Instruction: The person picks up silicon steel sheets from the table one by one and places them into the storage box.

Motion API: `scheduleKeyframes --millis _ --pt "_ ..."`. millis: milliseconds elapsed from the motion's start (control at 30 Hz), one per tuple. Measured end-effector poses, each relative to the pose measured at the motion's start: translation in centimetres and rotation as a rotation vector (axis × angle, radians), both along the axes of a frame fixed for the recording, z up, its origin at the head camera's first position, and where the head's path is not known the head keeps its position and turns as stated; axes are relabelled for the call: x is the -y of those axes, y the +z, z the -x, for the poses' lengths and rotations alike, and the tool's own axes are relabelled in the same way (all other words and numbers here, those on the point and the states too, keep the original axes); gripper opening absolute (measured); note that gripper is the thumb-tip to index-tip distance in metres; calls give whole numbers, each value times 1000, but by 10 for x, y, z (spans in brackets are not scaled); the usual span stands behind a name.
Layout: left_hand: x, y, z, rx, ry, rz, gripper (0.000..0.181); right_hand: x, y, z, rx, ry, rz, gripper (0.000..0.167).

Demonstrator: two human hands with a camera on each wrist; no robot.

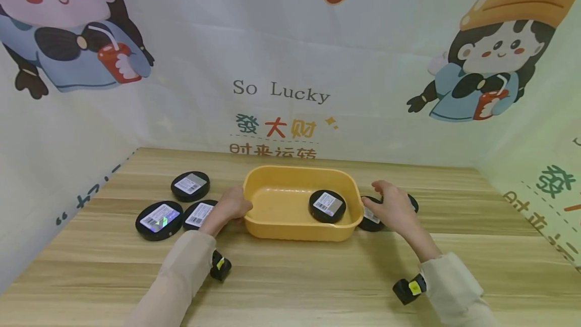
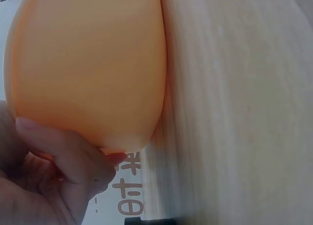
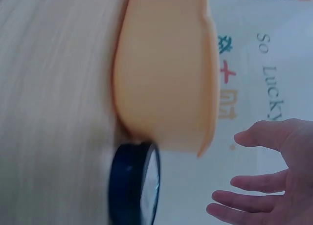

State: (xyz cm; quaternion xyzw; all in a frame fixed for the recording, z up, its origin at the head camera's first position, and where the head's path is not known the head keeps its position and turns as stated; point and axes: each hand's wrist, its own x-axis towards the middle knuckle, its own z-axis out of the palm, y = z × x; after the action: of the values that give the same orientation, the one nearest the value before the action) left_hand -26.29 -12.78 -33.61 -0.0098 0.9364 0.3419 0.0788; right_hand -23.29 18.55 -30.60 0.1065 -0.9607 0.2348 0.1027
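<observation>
A yellow basket (image 1: 272,231) stands on the table with one round black disc (image 1: 327,206) inside, towards its right end. My left hand (image 1: 233,205) grips the basket's left end; in the left wrist view the thumb of that hand (image 2: 63,171) lies on the outer wall of the basket (image 2: 93,68). My right hand (image 1: 394,207) hovers by the right end, above a labelled disc (image 1: 371,220). In the right wrist view its fingers are spread and hold nothing (image 3: 264,176), apart from the basket (image 3: 166,73) and a disc (image 3: 128,186).
Left of the basket lie three labelled black discs (image 1: 190,186), (image 1: 159,220), (image 1: 199,214). Another disc (image 1: 413,203) shows partly behind my right hand. A printed cloth (image 1: 381,130) hangs behind the wooden table (image 1: 308,281) and at both sides.
</observation>
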Motion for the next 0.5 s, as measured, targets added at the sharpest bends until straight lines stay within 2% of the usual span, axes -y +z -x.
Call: scheduleKeyframes --millis 500 --pt "0 -1 1 17 -1 -12 10 -36 -21 4 31 -64 33 42"
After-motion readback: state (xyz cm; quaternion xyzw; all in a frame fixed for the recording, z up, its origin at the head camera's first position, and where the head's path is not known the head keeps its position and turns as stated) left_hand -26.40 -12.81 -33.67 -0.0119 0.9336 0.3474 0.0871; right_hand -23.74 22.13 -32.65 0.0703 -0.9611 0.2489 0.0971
